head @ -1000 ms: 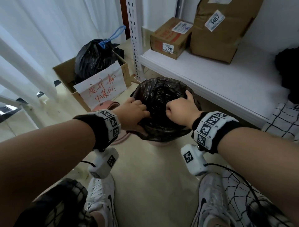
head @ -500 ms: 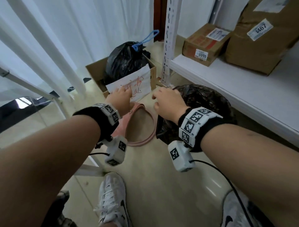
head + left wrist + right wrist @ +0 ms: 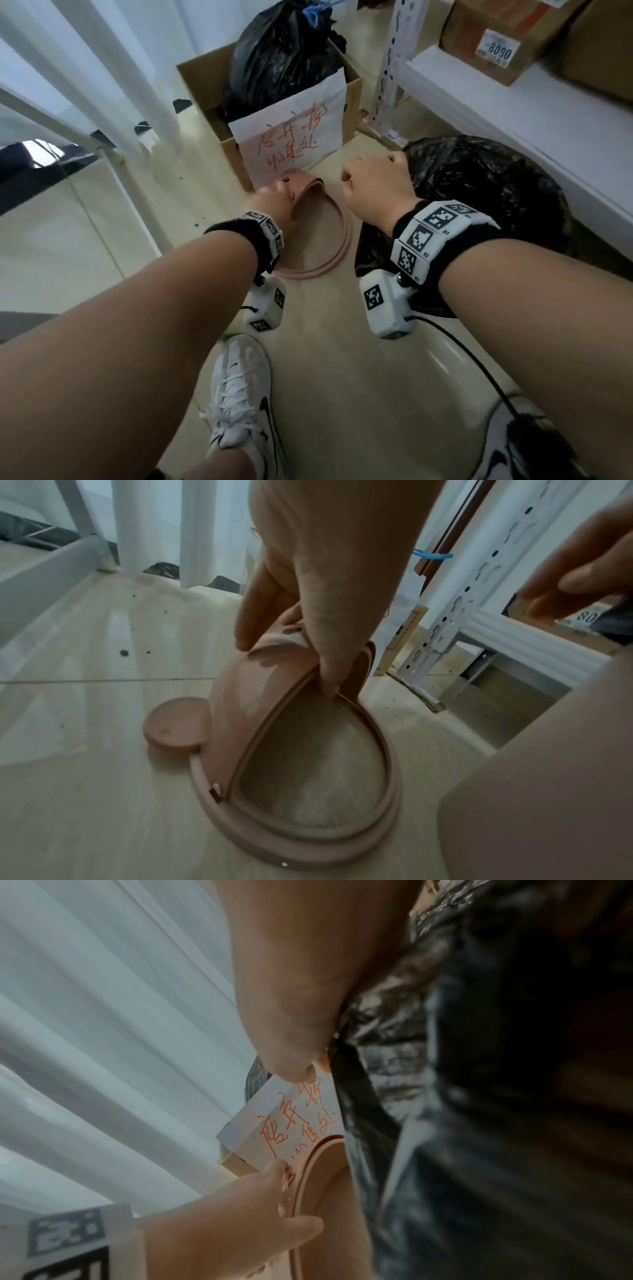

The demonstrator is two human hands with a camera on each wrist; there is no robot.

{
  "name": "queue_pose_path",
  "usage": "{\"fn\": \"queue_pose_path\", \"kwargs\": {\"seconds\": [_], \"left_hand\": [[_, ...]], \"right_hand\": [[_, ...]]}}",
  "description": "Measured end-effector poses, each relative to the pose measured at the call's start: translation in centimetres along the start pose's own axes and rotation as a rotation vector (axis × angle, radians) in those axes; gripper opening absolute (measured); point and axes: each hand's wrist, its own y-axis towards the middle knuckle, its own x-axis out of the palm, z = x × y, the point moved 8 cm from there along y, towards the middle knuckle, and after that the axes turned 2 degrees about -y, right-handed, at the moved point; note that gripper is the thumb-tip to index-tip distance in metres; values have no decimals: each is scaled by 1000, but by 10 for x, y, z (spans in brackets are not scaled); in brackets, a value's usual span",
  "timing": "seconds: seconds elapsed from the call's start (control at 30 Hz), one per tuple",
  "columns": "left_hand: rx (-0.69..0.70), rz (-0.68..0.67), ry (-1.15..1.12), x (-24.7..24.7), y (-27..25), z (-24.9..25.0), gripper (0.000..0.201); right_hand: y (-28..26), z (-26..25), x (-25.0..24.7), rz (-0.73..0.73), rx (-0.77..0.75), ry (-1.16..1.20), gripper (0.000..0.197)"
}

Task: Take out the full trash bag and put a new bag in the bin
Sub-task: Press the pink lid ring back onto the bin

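Note:
A pink bin lid (image 3: pixel 337 253) with round ears lies on the floor in front of the cardboard box. My left hand (image 3: pixel 274 198) grips its far edge: in the left wrist view the lid (image 3: pixel 240 696) has its flap tilted up between my thumb and fingers (image 3: pixel 329 669). A black trash bag (image 3: pixel 486 192) bulges on the right, below the shelf; the bin under it is hidden. My right hand (image 3: pixel 370 181) hovers between lid and bag, fingers loosely curled, holding nothing. The right wrist view shows the bag (image 3: pixel 479 1123) close beside that hand.
A cardboard box (image 3: pixel 205 78) with a red-lettered paper sign (image 3: pixel 291 137) holds a tied black bag (image 3: pixel 274 61). A white shelf (image 3: pixel 513 113) and its perforated post (image 3: pixel 390 68) stand on the right. Curtains and a white frame are on the left. My shoe (image 3: pixel 239 394) is below.
Both hands left the top of the black bag and moved left. My left hand reached down and took hold of the pink lid; the right hand followed beside it.

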Motion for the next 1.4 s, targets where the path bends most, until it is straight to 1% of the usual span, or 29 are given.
{"fn": "queue_pose_path", "kwargs": {"seconds": [0.03, 0.13, 0.23, 0.3, 0.4, 0.53, 0.6, 0.63, 0.73, 0.8, 0.87, 0.97, 1.03, 1.13, 1.17, 1.23, 1.3, 1.37, 1.4], "left_hand": [[-15, -12, 18, 3, 2, -2, 77], [-34, -3, 109, 1, 5, -6, 60], [2, 86, 108, -27, 2, -7, 47], [20, 118, 89, -50, -6, -7, 39], [58, 175, 113, -83, -21, -3, 41], [84, 252, 147, -128, -51, -1, 41], [97, 336, 170, -154, -74, 3, 39], [100, 365, 172, -164, -84, 5, 40], [97, 487, 150, -193, -111, 5, 43], [108, 559, 134, -210, -128, 6, 49], [135, 600, 113, -225, -148, 11, 52], [229, 681, 39, -242, -178, 36, 47], [300, 721, 19, -248, -193, 61, 48], [399, 720, 19, -247, -204, 105, 54], [429, 722, 30, -247, -205, 119, 56], [508, 728, 47, -247, -208, 146, 62], [606, 750, 75, -247, -213, 170, 61], [682, 780, 138, -244, -218, 189, 60], [715, 782, 170, -241, -218, 198, 60]], "right_hand": [[0, 1, 0, 6, 4, 3, 25], [-4, -1, -1, 14, -10, -12, 24], [-10, -3, -2, 11, -41, -30, 25], [-15, -2, -5, 9, -51, 0, 23], [-22, -3, -23, 36, -82, -30, 22], [-29, -11, -65, 92, -91, -78, 26], [-35, -13, -88, 134, -66, -62, 26], [-38, -12, -99, 155, -40, -42, 28], [-53, -4, -125, 191, 38, 71, 39], [-63, 3, -137, 190, 64, 158, 44], [-74, 14, -150, 179, 103, 224, 52], [-99, 40, -177, 214, 185, 316, 61], [-117, 58, -193, 237, 221, 385, 64], [-141, 85, -201, 229, 285, 378, 66], [-149, 96, -199, 222, 326, 341, 62], [-161, 119, -195, 231, 422, 259, 45], [-172, 140, -194, 269, 498, 188, 31], [-177, 155, -194, 300, 544, 118, 26], [-178, 161, -190, 287, 557, 100, 25]]}}
